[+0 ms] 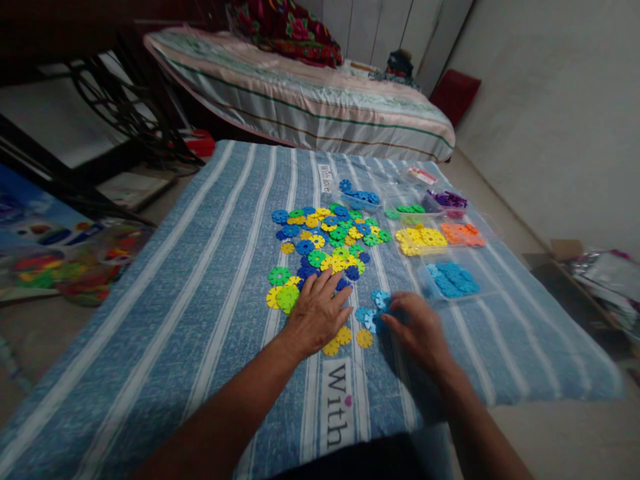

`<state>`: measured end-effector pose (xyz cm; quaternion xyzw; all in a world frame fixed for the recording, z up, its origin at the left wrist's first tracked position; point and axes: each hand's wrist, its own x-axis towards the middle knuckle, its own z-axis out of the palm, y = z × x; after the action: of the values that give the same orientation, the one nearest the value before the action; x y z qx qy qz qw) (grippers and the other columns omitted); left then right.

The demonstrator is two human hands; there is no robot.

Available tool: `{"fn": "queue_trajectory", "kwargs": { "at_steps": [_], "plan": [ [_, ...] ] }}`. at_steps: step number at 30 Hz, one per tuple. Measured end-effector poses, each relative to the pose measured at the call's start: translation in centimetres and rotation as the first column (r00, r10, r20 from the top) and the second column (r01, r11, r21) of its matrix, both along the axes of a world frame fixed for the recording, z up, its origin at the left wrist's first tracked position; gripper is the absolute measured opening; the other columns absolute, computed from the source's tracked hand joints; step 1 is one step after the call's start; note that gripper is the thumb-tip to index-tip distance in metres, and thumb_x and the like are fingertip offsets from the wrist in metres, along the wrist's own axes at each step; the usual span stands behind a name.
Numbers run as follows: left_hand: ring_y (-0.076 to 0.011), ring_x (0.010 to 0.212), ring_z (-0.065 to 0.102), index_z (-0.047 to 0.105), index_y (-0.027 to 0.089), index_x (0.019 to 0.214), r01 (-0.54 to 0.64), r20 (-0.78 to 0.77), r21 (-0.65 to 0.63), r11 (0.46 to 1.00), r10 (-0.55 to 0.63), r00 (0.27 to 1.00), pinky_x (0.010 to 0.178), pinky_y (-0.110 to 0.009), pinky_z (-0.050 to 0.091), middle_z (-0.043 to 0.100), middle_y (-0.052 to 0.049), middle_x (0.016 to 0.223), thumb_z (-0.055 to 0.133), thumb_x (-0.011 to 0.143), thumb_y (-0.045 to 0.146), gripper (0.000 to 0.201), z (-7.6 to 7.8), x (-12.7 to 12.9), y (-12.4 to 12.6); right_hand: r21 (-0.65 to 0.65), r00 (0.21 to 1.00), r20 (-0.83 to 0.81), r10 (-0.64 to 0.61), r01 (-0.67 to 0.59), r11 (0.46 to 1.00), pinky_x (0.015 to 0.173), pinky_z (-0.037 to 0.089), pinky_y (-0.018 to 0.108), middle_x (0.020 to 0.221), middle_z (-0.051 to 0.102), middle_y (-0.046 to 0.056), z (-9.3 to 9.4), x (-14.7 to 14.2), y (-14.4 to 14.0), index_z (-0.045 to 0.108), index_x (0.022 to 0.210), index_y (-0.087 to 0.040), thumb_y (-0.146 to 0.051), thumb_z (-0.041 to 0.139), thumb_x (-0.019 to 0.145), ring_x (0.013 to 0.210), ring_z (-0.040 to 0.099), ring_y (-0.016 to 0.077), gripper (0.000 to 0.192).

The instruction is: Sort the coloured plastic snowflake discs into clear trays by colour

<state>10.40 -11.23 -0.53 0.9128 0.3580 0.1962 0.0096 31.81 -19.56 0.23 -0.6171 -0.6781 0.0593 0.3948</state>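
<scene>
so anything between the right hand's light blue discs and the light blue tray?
Nothing visible. The right hand touches the light blue discs; only bare striped cloth lies between them and the light blue tray. The mixed pile sits off to the left.

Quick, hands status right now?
Left hand: open, flat on the mixed discs.
Right hand: fingers curled on light blue discs; grip unclear.

Discs (336, 283) partly hidden under left hand (320, 310), forearms cut off at bottom edge
</scene>
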Motion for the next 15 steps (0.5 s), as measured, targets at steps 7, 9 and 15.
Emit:
{"fn": "queue_trajectory", "kwargs": {
  "at_steps": [7,9,15],
  "plan": [
    [-0.034,0.134,0.047,0.067,0.02,0.121,0.002,0.005,-0.018,1.0,-0.002,1.0,0.108,-0.056,0.039,0.059,-0.015,0.136,0.058,0.092,0.031,0.032,-0.2,-0.1,0.2,0.201,0.982,0.063,-0.176,0.16,0.967,0.079,0.055,0.037,0.088,0.073,0.006,3.8,3.1,0.5,0.061,0.077,-0.023,-0.035,0.063,0.089,0.086,0.07,0.0225,0.016],
    [-0.0338,0.133,0.047,0.067,0.02,0.121,0.002,0.003,-0.013,1.0,-0.002,1.0,0.108,-0.056,0.039,0.059,-0.015,0.136,0.057,0.092,0.031,0.032,-0.2,-0.2,0.2,0.334,0.915,0.134,-0.381,0.32,0.887,0.084,0.054,0.041,0.088,0.072,0.008,4.4,4.6,0.8,0.064,0.082,-0.022,-0.035,0.063,0.089,0.088,0.068,0.0248,0.014],
    [-0.0338,0.132,0.048,0.066,0.019,0.121,0.01,-0.021,0.004,1.0,-0.01,1.0,0.107,-0.054,0.04,0.059,-0.015,0.136,0.055,0.093,0.033,0.033,-0.2,-0.2,0.3,0.293,0.927,0.223,-0.3,0.23,0.928,0.087,0.054,0.042,0.093,0.071,0.009,2.6,3.7,1.2,0.068,0.094,-0.021,-0.027,0.057,0.091,0.094,0.065,0.0249,0.012]
  ]
}}
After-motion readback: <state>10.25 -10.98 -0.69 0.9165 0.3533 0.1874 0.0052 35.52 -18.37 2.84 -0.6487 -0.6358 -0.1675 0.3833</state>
